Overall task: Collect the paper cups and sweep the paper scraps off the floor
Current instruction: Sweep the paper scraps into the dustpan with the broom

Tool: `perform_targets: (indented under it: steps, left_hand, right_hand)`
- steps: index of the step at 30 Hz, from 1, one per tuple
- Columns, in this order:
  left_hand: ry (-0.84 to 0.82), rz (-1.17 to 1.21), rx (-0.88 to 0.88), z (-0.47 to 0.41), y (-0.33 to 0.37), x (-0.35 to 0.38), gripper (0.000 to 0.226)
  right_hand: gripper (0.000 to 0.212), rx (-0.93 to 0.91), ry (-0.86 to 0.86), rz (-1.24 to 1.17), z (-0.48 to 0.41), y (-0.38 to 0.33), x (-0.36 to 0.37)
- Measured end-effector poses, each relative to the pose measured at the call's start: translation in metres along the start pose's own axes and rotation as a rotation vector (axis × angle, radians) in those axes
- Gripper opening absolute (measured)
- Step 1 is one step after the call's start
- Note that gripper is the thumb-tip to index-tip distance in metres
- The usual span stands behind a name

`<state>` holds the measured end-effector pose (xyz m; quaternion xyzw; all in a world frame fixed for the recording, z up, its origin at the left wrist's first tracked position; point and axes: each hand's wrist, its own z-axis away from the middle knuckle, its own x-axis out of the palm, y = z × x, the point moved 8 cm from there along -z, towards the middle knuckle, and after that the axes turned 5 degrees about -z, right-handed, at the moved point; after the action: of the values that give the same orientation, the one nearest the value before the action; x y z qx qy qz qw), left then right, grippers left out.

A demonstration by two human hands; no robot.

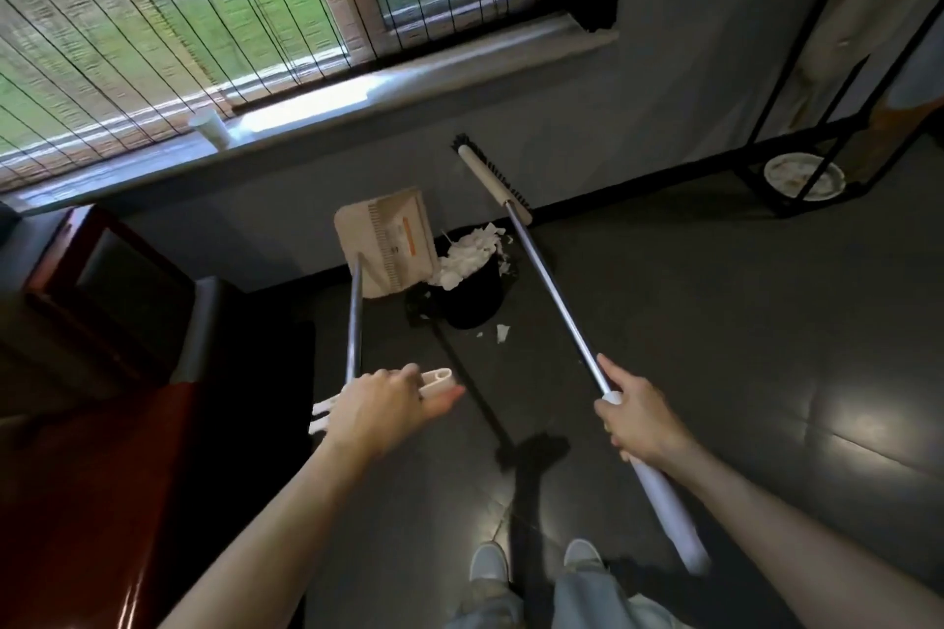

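My left hand (380, 406) grips the white handle of a beige dustpan (385, 248), which is tipped up over a black bin (472, 296). White paper scraps (470, 255) are piled at the bin's mouth. My right hand (638, 416) grips the metal pole of a broom (493, 176), whose head is lifted against the wall behind the bin. A few small scraps (503, 332) lie on the dark floor in front of the bin. A white paper cup (210, 127) stands on the windowsill.
A dark red and black cabinet (102, 347) stands close on the left. A black metal rack (817, 143) with a white plate (804, 175) at its base stands at the right wall. My shoes (536, 564) are at the bottom.
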<state>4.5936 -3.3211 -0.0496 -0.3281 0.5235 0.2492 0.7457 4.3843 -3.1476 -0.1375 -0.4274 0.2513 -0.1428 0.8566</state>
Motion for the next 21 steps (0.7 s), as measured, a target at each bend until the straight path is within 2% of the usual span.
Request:
perform_targets:
  steps: [3, 6, 9, 12, 14, 16, 19, 21]
  left_hand:
    - [0.113, 0.376, -0.191, 0.016, -0.027, -0.004, 0.085]
    - [0.343, 0.92, -0.437, 0.034, -0.064, -0.016, 0.067]
    - [0.474, 1.152, -0.596, 0.042, -0.096, -0.024, 0.057]
    - [0.483, 1.378, -0.674, 0.044, -0.123, -0.02, 0.054]
    - [0.527, 1.434, -0.685, 0.051, -0.14, -0.02, 0.042]
    - [0.588, 1.265, -0.667, 0.06, -0.155, -0.03, 0.024]
    - [0.603, 1.12, -0.629, 0.078, -0.163, -0.045, 0.056]
    - [0.561, 1.101, -0.588, 0.086, -0.158, -0.048, 0.06]
  right_hand:
    - [0.067, 0.012, -0.024, -0.022, -0.002, -0.001, 0.003]
    - [0.066, 0.038, -0.024, -0.058, -0.002, 0.0, 0.006]
    - [0.066, 0.06, -0.008, -0.068, -0.004, -0.002, 0.007]
    - [0.065, 0.107, 0.011, -0.078, -0.009, -0.002, 0.009]
    - [0.065, 0.158, 0.011, -0.1, -0.013, 0.001, 0.012]
    - [0.066, 0.203, 0.01, -0.122, -0.018, 0.005, 0.013]
    - [0.066, 0.247, -0.02, -0.148, -0.021, 0.015, 0.014]
    - [0.065, 0.258, -0.051, -0.147, -0.024, 0.02, 0.014]
